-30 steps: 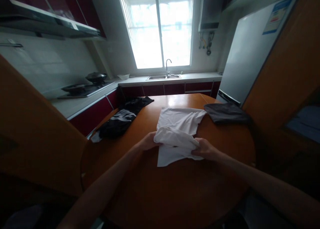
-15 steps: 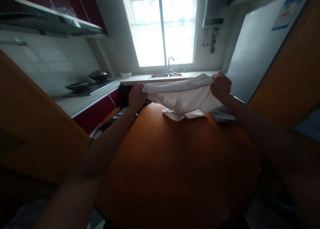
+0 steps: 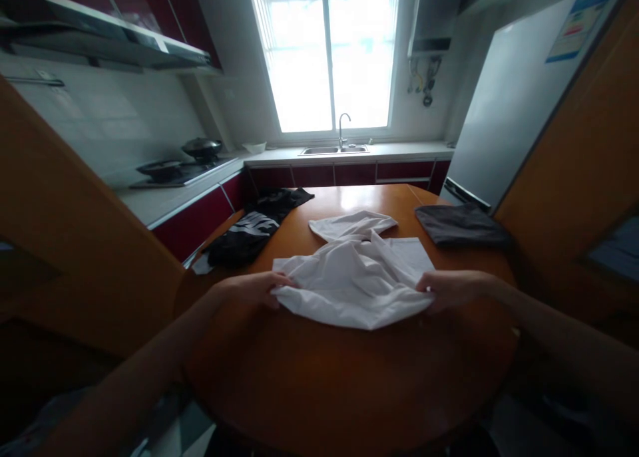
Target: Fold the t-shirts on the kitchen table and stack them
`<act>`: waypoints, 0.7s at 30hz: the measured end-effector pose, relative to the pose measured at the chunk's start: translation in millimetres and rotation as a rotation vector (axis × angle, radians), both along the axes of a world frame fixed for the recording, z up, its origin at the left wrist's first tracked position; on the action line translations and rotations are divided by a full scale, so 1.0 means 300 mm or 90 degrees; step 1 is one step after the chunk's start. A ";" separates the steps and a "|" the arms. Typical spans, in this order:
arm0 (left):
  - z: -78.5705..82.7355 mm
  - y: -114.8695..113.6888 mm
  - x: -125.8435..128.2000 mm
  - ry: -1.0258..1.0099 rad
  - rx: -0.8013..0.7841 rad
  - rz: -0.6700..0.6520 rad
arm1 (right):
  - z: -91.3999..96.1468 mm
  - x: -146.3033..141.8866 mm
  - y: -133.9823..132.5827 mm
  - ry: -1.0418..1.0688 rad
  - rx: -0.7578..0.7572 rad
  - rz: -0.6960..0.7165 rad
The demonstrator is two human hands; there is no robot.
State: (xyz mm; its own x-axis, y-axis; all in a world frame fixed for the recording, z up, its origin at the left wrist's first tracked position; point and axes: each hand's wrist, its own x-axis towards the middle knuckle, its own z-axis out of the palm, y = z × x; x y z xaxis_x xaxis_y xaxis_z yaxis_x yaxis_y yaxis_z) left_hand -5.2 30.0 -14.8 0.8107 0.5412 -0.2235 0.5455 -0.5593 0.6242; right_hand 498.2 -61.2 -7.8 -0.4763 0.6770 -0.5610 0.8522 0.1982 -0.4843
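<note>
A white garment [image 3: 357, 274] lies crumpled and partly spread on the round orange-brown wooden table [image 3: 349, 370]. My left hand [image 3: 249, 291] is closed on its near left edge. At the near right edge my right hand [image 3: 452, 289] grips the cloth with closed fingers. Both hands rest low on the tabletop, with the cloth stretched between them.
A black garment with white lettering [image 3: 249, 229] hangs over the table's far left edge. A folded dark grey cloth [image 3: 462, 224] lies at the far right. Behind are a counter with a sink [image 3: 333, 150], a stove with pans [image 3: 180, 167] at left, a fridge [image 3: 514, 104] at right.
The hands first gathered the white garment on the table, then lifted it and stretched it wide in the air. Now it is back down on the table, spread nearer to me.
</note>
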 end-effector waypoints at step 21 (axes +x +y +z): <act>-0.118 0.378 0.718 -0.004 0.376 0.354 | -0.201 -0.281 0.421 -0.107 0.487 -0.338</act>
